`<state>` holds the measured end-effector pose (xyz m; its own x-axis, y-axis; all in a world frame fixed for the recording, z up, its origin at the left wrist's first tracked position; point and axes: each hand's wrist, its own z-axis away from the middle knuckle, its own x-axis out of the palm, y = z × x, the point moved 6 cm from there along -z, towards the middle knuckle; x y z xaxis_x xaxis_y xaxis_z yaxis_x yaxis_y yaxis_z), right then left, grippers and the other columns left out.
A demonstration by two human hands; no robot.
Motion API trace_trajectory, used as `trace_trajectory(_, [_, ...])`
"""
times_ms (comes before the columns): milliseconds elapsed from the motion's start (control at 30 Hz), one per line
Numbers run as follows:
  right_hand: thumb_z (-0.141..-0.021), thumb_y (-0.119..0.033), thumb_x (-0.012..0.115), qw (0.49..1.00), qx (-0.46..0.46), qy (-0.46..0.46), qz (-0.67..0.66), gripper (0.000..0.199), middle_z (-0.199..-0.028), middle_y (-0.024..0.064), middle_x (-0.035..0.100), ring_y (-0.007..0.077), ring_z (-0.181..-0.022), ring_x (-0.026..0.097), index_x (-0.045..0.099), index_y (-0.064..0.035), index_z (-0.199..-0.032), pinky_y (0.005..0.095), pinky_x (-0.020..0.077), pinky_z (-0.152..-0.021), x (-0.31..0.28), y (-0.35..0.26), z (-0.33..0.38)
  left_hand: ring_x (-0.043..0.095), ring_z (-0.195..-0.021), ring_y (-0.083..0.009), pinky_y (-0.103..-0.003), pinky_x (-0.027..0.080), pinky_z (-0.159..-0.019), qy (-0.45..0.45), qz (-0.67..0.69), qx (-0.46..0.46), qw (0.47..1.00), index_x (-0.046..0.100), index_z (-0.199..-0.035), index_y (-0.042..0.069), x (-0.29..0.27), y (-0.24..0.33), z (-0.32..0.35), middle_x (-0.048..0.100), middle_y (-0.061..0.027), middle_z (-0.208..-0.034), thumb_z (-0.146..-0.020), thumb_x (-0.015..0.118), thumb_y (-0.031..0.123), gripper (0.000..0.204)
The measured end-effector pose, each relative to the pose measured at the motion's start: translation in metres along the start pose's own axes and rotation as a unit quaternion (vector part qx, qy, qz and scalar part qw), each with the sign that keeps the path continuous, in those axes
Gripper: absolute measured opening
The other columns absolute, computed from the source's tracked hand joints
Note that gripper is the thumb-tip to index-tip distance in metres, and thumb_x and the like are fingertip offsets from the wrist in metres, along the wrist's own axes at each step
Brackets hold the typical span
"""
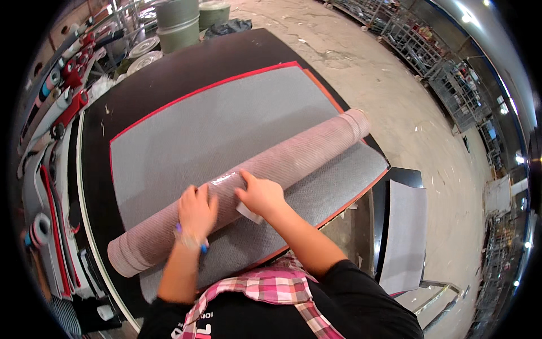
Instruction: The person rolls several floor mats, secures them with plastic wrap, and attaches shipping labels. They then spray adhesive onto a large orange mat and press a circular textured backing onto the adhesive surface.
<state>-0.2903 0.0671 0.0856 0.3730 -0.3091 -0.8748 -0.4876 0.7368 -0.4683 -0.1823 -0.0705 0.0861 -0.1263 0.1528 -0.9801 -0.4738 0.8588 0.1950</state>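
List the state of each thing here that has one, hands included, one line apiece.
Pinkish roll: rolled up, lying slantwise across the grey sheets
Grey sheets: spread flat, red and orange edges showing
Left hand: on the roll, slightly blurred
Right hand: touching the roll, index finger extended
Side sheet: unrolled
Tall green barrel: upright
Ceiling lamp: lit

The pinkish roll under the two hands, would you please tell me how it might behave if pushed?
The roll would probably turn readily, being cylindrical and lying across a broad grey sheet. It may feel fairly stiff lengthwise, since it lies nearly straight. Being long and thick, it could be heavy.
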Motion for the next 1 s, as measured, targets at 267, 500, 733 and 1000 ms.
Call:
trace_trajectory(267, [-0.072, -0.047, 0.064, 0.983, -0.153, 0.100, 0.005, 0.067, -0.070, 0.0158, 0.064, 0.0303, -0.065, 0.063, 0.042, -0.0237, -0.131, 0.0386, 0.0478, -0.060, 0.029, -0.015, 0.013, 0.052, -0.105, -0.0284, -0.045, 0.037, -0.090, 0.165, -0.002, 0.061, 0.984, 0.057, -0.111, 0.007, 0.001, -0.035, -0.032, 0.058, -0.0124, -0.111, -0.080, 0.056, 0.034, 0.041])
trace_trajectory(500, [-0.073, -0.050, 0.062, 0.995, -0.096, 0.025, 0.001, 0.067, -0.069, 0.0097, 0.064, 0.0291, -0.060, 0.062, 0.040, -0.0272, -0.132, 0.0395, 0.0475, -0.061, 0.027, -0.049, -0.079, 0.051, -0.108, -0.0275, -0.049, 0.034, -0.094, 0.332, -0.159, -0.020, 0.930, 0.060, -0.108, 0.007, 0.008, -0.021, -0.050, 0.059, -0.0109, -0.110, -0.083, 0.053, 0.028, 0.032])
trace_trajectory(733, [-0.077, -0.049, 0.058, 0.992, -0.120, 0.022, 0.011, 0.060, -0.063, 0.0140, 0.062, 0.0310, -0.059, 0.062, 0.042, -0.0270, -0.131, 0.0395, 0.0486, -0.058, 0.045, -0.054, -0.116, 0.054, -0.102, -0.0262, -0.043, 0.039, -0.089, 0.107, -0.019, -0.013, 0.994, 0.061, -0.103, 0.007, -0.003, -0.078, -0.168, 0.060, -0.0104, -0.105, -0.084, 0.052, 0.025, 0.027])
trace_trajectory(1000, [-0.077, -0.050, 0.062, 0.922, 0.025, -0.006, -0.387, 0.064, -0.081, 0.0168, 0.063, 0.0255, -0.073, 0.061, 0.053, 0.0013, -0.114, 0.0366, 0.0478, -0.068, 0.107, -0.027, -0.178, 0.060, -0.089, -0.0288, -0.042, 0.044, -0.078, 0.133, 0.006, 0.012, 0.991, 0.064, -0.094, 0.008, -0.002, -0.086, -0.230, 0.064, -0.0109, -0.093, -0.085, 0.048, 0.026, 0.025])
